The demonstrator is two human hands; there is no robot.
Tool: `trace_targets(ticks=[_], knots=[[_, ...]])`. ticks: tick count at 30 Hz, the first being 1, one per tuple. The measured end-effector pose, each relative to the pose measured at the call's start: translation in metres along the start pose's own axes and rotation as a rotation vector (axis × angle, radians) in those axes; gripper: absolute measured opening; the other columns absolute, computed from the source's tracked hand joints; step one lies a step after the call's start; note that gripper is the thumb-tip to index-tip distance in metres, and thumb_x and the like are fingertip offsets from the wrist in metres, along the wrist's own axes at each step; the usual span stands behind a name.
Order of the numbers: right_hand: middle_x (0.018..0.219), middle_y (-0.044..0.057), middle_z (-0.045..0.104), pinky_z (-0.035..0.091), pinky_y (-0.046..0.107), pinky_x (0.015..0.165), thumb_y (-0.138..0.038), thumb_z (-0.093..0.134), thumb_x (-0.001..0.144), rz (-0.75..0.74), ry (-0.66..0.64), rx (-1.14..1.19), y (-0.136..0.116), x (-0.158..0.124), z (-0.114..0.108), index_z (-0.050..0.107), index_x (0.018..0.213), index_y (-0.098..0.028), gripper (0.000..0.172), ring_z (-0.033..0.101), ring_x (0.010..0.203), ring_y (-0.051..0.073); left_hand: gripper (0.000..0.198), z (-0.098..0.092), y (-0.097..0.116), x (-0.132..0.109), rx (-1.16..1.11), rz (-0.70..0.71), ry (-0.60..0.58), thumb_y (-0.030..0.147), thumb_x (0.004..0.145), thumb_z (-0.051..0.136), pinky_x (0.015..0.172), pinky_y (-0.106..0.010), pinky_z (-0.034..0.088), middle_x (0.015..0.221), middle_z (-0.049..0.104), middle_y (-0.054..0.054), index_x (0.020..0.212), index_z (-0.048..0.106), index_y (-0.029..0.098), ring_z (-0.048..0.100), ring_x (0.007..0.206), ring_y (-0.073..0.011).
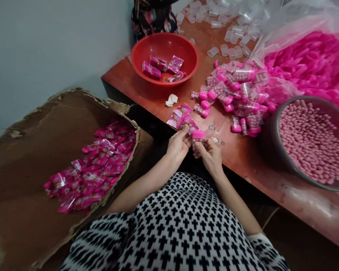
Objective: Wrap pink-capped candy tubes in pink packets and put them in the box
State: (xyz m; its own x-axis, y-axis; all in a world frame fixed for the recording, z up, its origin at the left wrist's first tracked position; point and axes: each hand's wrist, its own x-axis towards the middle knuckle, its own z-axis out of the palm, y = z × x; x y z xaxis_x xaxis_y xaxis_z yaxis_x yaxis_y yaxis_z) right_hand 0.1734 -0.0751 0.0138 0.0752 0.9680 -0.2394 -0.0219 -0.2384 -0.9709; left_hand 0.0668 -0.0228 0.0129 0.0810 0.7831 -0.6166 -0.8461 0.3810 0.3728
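My right hand (211, 156) pinches a small clear bottle of pink beads with a bright pink cap (198, 134), held upright just past the table's edge. Close beside it, my left hand (177, 146) has its thumb and fingers closed on the near end of a pink printed sachet (188, 121). Another printed sachet (182, 110) lies flat on the table, partly under that one. A crumpled white scrap (171, 100) rests behind them. To the right spreads a heap of capped, bead-filled bottles (247, 94).
A red bowl (166, 38) holds several folded pink packs. On the left, a cardboard box (25, 162) contains many filled pink packets (98, 162). A grey bucket (274, 124) of pink beads, a plastic bag of pink caps (310, 60) and loose clear containers (234, 35) occupy the table.
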Motion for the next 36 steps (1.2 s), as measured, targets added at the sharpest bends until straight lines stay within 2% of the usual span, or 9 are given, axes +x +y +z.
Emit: trace_targets(ticks=[3,8,13,15,18,22,25,31,36], knots=[[0.071,-0.001,0.067,0.052,0.02,0.046,-0.044,0.065,0.078,-0.007,0.018,0.012,0.001,0.002,0.001,0.06,0.094,-0.017,0.032,0.06,0.052,0.008,0.025,0.001,-0.002,-0.002,0.077,0.032,-0.053,0.023,0.064,0.081,0.055,-0.02,0.048,0.063,0.063,0.001,0.071,0.059,0.013,0.061,0.056,-0.0094],[0.069,-0.001,0.068,0.052,0.021,0.044,-0.043,0.068,0.076,-0.025,-0.034,0.094,0.002,0.005,0.0,0.061,0.092,-0.017,0.031,0.06,0.049,0.009,0.036,0.002,0.0,-0.005,0.273,0.145,-0.152,0.035,0.057,0.084,0.047,-0.02,0.043,0.055,0.058,0.002,0.064,0.058,0.011,0.053,0.047,-0.0074],[0.069,-0.001,0.068,0.053,0.021,0.048,-0.041,0.068,0.077,-0.089,-0.019,0.061,0.007,0.008,-0.003,0.061,0.089,-0.018,0.027,0.061,0.051,0.009,0.034,0.002,0.006,-0.004,0.411,0.175,-0.267,0.031,0.056,0.084,0.052,-0.02,0.045,0.064,0.063,0.001,0.075,0.064,0.011,0.055,0.052,-0.0074],[0.071,-0.002,0.067,0.055,0.021,0.051,-0.04,0.067,0.079,-0.138,0.009,-0.015,0.009,0.007,-0.003,0.062,0.091,-0.019,0.025,0.062,0.054,0.009,0.035,0.002,0.006,-0.003,0.439,0.163,-0.268,0.03,0.055,0.084,0.054,-0.021,0.046,0.067,0.064,0.001,0.079,0.066,0.012,0.057,0.055,-0.008],[0.073,-0.002,0.066,0.055,0.022,0.053,-0.041,0.066,0.079,-0.173,0.045,-0.093,0.011,0.007,-0.004,0.063,0.092,-0.02,0.025,0.062,0.056,0.009,0.033,0.001,0.007,-0.002,0.493,0.129,-0.253,0.033,0.055,0.083,0.054,-0.022,0.045,0.062,0.063,0.0,0.071,0.066,0.01,0.056,0.053,-0.0083],[0.068,-0.002,0.067,0.052,0.02,0.044,-0.041,0.069,0.076,-0.076,-0.046,0.099,0.01,0.011,-0.005,0.062,0.087,-0.019,0.026,0.061,0.049,0.009,0.031,0.0,0.01,-0.001,0.574,0.083,-0.288,0.035,0.057,0.082,0.047,-0.022,0.041,0.054,0.058,0.0,0.058,0.063,0.01,0.051,0.046,-0.0075],[0.066,-0.002,0.068,0.049,0.019,0.038,-0.042,0.07,0.074,0.023,-0.108,0.257,0.008,0.014,-0.007,0.062,0.082,-0.018,0.026,0.06,0.045,0.009,0.03,0.0,0.013,-0.001,0.643,0.082,-0.314,0.035,0.059,0.081,0.049,-0.024,0.042,0.053,0.057,0.0,0.057,0.064,0.01,0.051,0.046,-0.0081],[0.064,-0.003,0.068,0.049,0.017,0.04,-0.036,0.074,0.071,-0.042,0.024,0.141,0.005,0.012,-0.007,0.064,0.085,-0.018,0.024,0.059,0.045,0.008,0.028,-0.003,0.007,-0.005,0.687,0.147,-0.296,0.035,0.062,0.079,0.051,-0.024,0.043,0.054,0.06,-0.001,0.06,0.067,0.01,0.052,0.047,-0.0087],[0.057,-0.002,0.066,0.04,0.016,0.03,-0.04,0.074,0.07,0.084,-0.051,0.355,0.009,0.018,-0.004,0.062,0.071,-0.017,0.026,0.054,0.036,0.007,0.03,-0.005,-0.002,-0.012,0.632,0.128,-0.288,0.036,0.064,0.077,0.045,-0.025,0.042,0.049,0.056,-0.001,0.055,0.063,0.01,0.051,0.043,-0.0101]])
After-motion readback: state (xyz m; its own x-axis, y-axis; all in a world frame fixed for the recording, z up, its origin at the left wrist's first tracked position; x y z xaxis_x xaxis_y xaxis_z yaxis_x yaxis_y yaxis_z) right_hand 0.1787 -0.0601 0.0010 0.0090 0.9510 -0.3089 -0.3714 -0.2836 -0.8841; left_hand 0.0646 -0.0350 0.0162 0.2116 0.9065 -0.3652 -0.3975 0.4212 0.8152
